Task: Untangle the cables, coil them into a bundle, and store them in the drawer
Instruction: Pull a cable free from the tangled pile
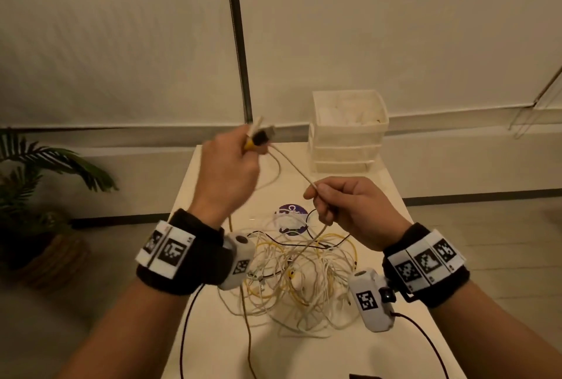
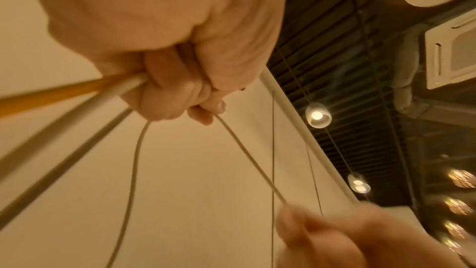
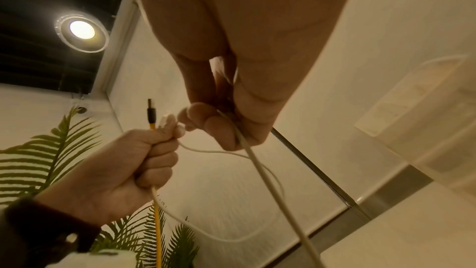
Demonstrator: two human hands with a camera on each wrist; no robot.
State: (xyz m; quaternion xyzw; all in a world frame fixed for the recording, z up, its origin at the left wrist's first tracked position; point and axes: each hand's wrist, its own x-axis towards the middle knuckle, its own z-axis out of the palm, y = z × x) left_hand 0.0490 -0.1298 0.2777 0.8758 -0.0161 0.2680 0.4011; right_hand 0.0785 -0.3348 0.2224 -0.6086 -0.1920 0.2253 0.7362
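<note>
**Head view.** The left hand point(image 1: 226, 172), raised at about 11 o'clock from the cable tangle point(image 1: 299, 281), is fisted round a cluster of plug ends point(image 1: 260, 135), among them a black USB plug on a yellow cable. Gathering the ends in one fist probably keeps the freed heads together as an anchor for coiling. The right hand point(image 1: 343, 208), at 1 o'clock from the tangle, pinches a white cable point(image 1: 293, 167) between thumb and curled fingers. The cable runs taut between the two hands, then drops from the right hand into the tangle, so the strand seems to be fed out of the knot. Most of the white, yellow and black cables lie unsorted on the white table point(image 1: 401, 257), partly covering a purple sticker point(image 1: 289, 210). The drawer unit point(image 1: 349, 132) stands at the table's far edge, at 12 o'clock. Whether any drawer is pulled out cannot be told. A potted palm point(image 1: 45, 175) stands on the floor at 9 o'clock.

**Left wrist view.** The left hand point(image 2: 165, 56) has its fingers clamped on a yellow cable point(image 2: 51, 97) and white ones. One white strand point(image 2: 251, 160) stretches to the blurred right hand point(image 2: 347, 237) at 5 o'clock, and another hangs in a slack loop.

**Right wrist view.** The right hand point(image 3: 231, 93) nips the white cable point(image 3: 270, 182) with thumb and fingertips. The left hand point(image 3: 115, 172), at 8 o'clock, grips the yellow cable point(image 3: 156, 225), its black plug point(image 3: 151, 114) pointing up. A slack white loop point(image 3: 231, 229) hangs between them and may snag.
</note>
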